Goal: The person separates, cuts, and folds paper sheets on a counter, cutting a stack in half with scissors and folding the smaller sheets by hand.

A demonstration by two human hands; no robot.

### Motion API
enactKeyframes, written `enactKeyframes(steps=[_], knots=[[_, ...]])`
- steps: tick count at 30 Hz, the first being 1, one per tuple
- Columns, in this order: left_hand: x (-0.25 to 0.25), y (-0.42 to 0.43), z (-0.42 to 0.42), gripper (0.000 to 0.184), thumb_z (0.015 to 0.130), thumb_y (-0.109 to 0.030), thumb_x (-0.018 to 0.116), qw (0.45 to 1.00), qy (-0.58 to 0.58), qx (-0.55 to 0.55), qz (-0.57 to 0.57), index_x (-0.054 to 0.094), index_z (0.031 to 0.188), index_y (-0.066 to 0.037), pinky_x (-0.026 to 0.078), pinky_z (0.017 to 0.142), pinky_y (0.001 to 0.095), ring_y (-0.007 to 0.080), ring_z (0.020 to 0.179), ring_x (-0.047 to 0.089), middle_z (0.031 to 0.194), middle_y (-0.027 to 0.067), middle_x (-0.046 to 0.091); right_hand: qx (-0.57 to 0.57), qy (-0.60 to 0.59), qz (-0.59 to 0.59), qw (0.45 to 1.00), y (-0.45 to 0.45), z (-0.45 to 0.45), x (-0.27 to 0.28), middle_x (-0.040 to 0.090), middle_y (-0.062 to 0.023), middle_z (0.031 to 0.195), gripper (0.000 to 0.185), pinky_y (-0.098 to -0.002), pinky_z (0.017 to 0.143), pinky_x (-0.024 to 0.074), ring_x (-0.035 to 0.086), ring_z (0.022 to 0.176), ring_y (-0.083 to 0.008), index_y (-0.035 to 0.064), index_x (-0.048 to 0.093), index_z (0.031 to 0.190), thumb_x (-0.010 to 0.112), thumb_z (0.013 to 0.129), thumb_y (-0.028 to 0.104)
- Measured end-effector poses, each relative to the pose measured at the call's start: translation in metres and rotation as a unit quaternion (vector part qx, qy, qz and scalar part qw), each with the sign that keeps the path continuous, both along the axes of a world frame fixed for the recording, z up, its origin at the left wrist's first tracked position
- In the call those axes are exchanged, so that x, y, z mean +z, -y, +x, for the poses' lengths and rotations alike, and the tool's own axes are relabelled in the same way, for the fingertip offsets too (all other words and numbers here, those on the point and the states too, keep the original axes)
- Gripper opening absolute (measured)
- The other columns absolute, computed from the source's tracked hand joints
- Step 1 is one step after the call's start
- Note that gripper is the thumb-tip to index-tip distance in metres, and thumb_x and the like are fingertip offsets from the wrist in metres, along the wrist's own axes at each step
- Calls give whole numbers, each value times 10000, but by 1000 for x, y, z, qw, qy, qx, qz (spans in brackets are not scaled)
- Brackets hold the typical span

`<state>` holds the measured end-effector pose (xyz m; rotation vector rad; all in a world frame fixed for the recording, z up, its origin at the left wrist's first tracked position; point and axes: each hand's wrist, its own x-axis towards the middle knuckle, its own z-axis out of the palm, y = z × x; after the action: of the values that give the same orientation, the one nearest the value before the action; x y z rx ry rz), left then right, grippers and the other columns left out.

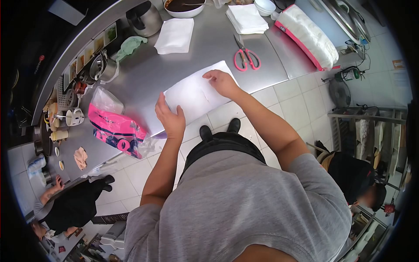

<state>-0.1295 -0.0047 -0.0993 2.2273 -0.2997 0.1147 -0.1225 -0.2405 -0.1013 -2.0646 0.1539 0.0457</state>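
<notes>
A white sheet or thin stack of paper napkins (192, 94) lies at the steel counter's front edge, its near side reaching over the edge. My left hand (171, 118) rests at its left end, fingers stretched out and thumb apart. Over its upper right part is my right hand (222, 83), its fingers bent together; what they pinch, if anything, is hidden. Beyond the napkins, pink-handled scissors (246, 60) lie with their blades pointing away. Two more white napkin stacks (174, 36) (247, 18) sit farther back.
An opened pink plastic pack (115, 129) lies at left, a wrapped white-and-pink pack (307, 37) at right. Behind stand a metal pitcher (145, 19) and a bowl of dark sauce (184, 8). One person (72, 205) is at lower left, another (351, 177) at right.
</notes>
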Motion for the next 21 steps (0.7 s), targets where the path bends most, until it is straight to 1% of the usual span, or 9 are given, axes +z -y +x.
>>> enactKeyframes(steps=[2, 4, 5, 6, 10, 13, 15, 18, 21], knots=[[7, 4, 4, 599, 830, -157, 617, 980, 138, -97, 109, 393, 1372, -38, 208, 1094, 486, 344, 1311, 348, 1371, 201, 414, 14, 93, -102, 990, -1, -5, -14, 599, -130, 1108, 263, -370, 852, 471, 580, 957, -318, 66, 659, 1033, 562, 797, 5], [-4, 25, 10, 563, 863, -234, 587, 952, 154, -169, 206, 412, 1367, -53, 163, 1112, 499, 339, 1352, 296, 1416, 175, 384, 27, 195, -158, 968, -5, -11, -27, 587, -142, 1110, 268, -391, 877, 459, 553, 1000, -344, 65, 660, 1013, 573, 770, -8], [-14, 33, 15, 549, 879, -272, 572, 932, 163, -203, 252, 422, 1364, -61, 141, 1121, 506, 337, 1372, 270, 1438, 162, 369, 26, 207, -172, 963, -7, -14, -33, 582, -141, 1119, 262, -391, 878, 458, 548, 1008, -340, 64, 658, 1007, 581, 767, -8], [-38, 34, 20, 620, 896, -398, 540, 936, 87, -200, 275, 376, 1406, -86, 91, 1130, 524, 323, 1418, 172, 1505, 123, 280, 25, 220, -188, 957, -7, -17, -37, 577, -140, 1128, 256, -392, 879, 458, 544, 1016, -337, 63, 657, 1001, 589, 764, -8], [-28, 32, 20, 737, 862, -533, 529, 930, 34, -188, 314, 295, 1464, -177, 20, 1121, 573, 320, 1438, 63, 1552, 105, 148, 37, 259, -178, 949, 7, -16, -33, 571, -141, 1126, 231, -413, 898, 437, 525, 1048, -332, 69, 649, 1005, 604, 780, 51], [-17, 33, 18, 766, 842, -562, 540, 920, 29, -198, 337, 296, 1464, -187, 13, 1116, 583, 342, 1436, 47, 1551, 118, 144, -163, 166, -369, 900, 40, -6, -8, 577, -141, 1098, 241, -429, 918, 411, 502, 1081, -318, 74, 639, 1033, 607, 800, 130], [-12, 33, 18, 786, 829, -563, 559, 917, 21, -206, 341, 301, 1461, -174, 9, 1112, 589, 349, 1435, 38, 1552, 127, 132, -234, 207, -431, 847, 69, -4, -12, 565, -140, 1097, 249, -440, 924, 392, 487, 1088, -317, 74, 627, 1035, 601, 812, 179], [-9, 31, 16, 804, 802, -531, 613, 920, 34, -220, 324, 323, 1447, -148, 26, 1116, 584, 350, 1427, 83, 1537, 141, 169, -127, 105, -443, 881, 106, -25, -32, 560, -137, 1100, 281, -445, 904, 407, 503, 1053, -326, 66, 599, 1068, 612, 806, 166], [-5, 23, -3, 773, 766, -401, 688, 923, 37, -274, 267, 364, 1414, -130, 86, 1122, 556, 335, 1402, 179, 1492, 146, 256, -125, 21, -398, 908, 108, -50, -27, 565, -136, 1102, 324, -450, 887, 421, 513, 1043, -332, 69, 563, 1110, 613, 804, 163]])
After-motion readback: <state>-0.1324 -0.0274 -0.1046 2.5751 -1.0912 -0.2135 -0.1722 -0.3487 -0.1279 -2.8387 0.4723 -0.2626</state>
